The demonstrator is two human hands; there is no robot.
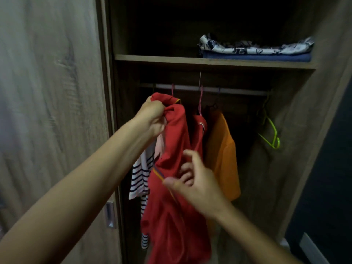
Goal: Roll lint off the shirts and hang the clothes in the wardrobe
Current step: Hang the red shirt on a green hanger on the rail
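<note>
A red shirt hangs in front of the open wardrobe, just below the metal rail. My left hand is shut on the shirt's bunched shoulder near a pink hanger hook. Lower down, my right hand rests against the shirt's front with its fingers apart, gripping nothing that I can see. A second pink hanger carries another red garment behind. Beside it hangs an orange shirt. A striped white and navy garment hangs to the left, partly hidden.
An empty green hanger hangs at the rail's right end. The shelf above holds folded clothes at the right. The wardrobe's wooden door with a metal handle stands at the left.
</note>
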